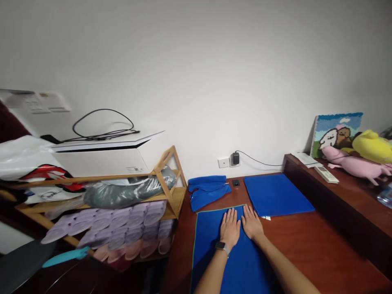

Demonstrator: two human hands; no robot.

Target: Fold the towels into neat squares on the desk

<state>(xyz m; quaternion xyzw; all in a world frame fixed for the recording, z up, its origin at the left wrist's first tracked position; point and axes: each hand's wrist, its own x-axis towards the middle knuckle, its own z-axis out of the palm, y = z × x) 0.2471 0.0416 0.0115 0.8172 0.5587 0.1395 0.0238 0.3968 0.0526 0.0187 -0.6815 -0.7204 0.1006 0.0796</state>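
A blue cloth with a green edge [211,245] lies spread on the brown table. My left hand [230,228], below a wrist watch [222,246], rests flat on its upper part, palm down. Beside it my right hand [251,222] lies flat near the cloth's top right corner, fingers stretched out. Neither hand grips anything. Behind the right hand sits a flat folded blue cloth [278,194] with a small white tag at its near edge. A crumpled blue cloth [208,191] lies at the back left of the table.
Left of the table [306,249] stands a wooden rack [176,192] with slippers [112,220] and a white box [101,159]. A raised ledge on the right holds a remote [326,174], a pink plush toy [355,165] and a picture. A plug [235,158] sits in the wall socket.
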